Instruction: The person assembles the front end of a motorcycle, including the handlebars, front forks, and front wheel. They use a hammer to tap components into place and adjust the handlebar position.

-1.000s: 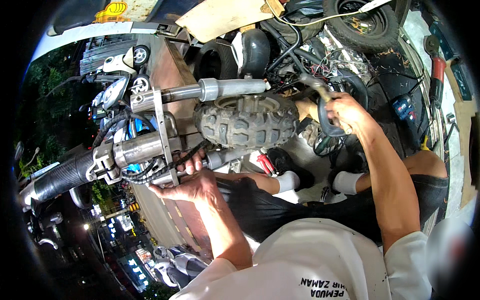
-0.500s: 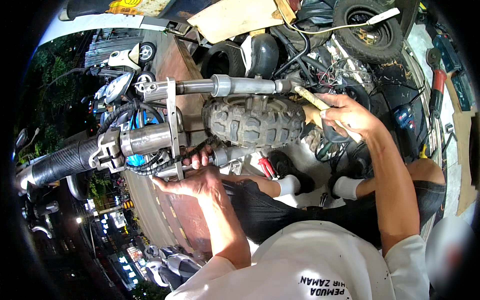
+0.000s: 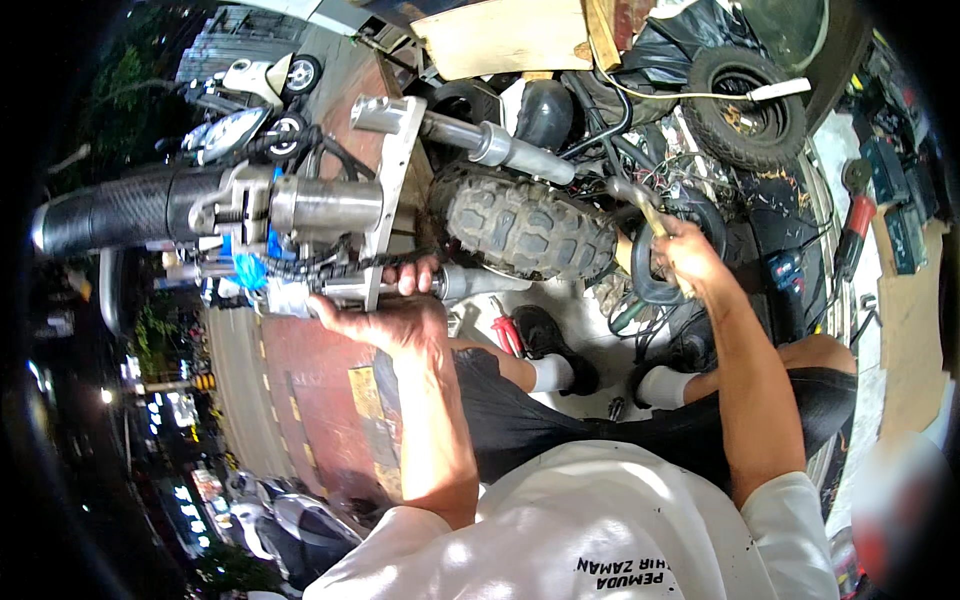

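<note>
A small vehicle's front end lies across my lap: a knobby tyre [image 3: 525, 225] between two grey fork tubes [image 3: 495, 145], with a metal plate [image 3: 390, 190] and a thick steering column [image 3: 325, 205] to the left. My left hand [image 3: 390, 310] grips the lower fork tube [image 3: 470, 283] beside the plate. My right hand [image 3: 690, 255] is closed on a wooden-handled tool [image 3: 650, 215] whose metal head sits at the wheel's axle end, right of the tyre.
A black ribbed grip [image 3: 110, 210] sticks out far left. A spare tyre [image 3: 750, 105] lies at upper right, a board [image 3: 505, 35] above. Red-handled pliers [image 3: 508, 335] lie by my feet. A red-handled tool [image 3: 858, 215] and cables lie right. A street with lights is at left.
The view has shifted, so the wheel assembly sits higher and more tilted. My left hand stays on the lower fork tube; my right hand has raised the tool to the axle end.
</note>
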The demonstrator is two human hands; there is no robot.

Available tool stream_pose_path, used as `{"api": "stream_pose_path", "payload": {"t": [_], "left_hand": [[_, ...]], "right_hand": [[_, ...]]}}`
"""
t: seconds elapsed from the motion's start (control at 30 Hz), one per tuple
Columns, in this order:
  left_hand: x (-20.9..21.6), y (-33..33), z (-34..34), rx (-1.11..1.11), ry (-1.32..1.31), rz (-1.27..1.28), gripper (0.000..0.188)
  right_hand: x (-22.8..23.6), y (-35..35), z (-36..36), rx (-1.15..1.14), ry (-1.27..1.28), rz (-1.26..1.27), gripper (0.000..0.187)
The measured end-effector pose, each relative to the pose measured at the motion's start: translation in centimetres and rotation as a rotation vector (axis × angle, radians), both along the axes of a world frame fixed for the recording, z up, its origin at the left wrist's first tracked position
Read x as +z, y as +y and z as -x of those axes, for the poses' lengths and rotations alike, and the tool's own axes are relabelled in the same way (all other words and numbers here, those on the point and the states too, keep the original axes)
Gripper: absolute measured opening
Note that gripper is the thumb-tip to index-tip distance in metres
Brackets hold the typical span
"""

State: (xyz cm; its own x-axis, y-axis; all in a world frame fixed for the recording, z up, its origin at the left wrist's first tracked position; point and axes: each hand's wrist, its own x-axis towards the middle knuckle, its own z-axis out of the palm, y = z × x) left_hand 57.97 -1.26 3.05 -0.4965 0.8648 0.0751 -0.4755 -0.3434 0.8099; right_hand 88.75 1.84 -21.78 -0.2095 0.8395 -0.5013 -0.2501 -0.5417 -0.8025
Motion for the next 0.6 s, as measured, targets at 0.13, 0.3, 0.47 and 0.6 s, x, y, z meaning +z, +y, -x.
{"api": "stream_pose_path", "payload": {"t": [0.13,0.3,0.47,0.6], "left_hand": [[0.5,0.2,-0.9,0.194,-0.103,0.111,0.072],[-0.6,0.3,0.5,-0.032,-0.056,0.026,0.079],[-0.7,-0.3,1.2,-0.071,-0.088,0.027,0.077],[-0.5,-0.5,1.3,-0.081,-0.096,0.004,0.070]], "right_hand": [[-7.1,-3.5,0.1,0.159,-0.444,-0.027,0.024],[-11.8,-4.9,0.5,0.452,-1.014,-0.103,0.048],[2.2,0.8,3.5,-0.133,-0.727,-0.341,0.057],[15.3,1.5,8.4,-0.422,-0.592,-0.850,0.034]]}}
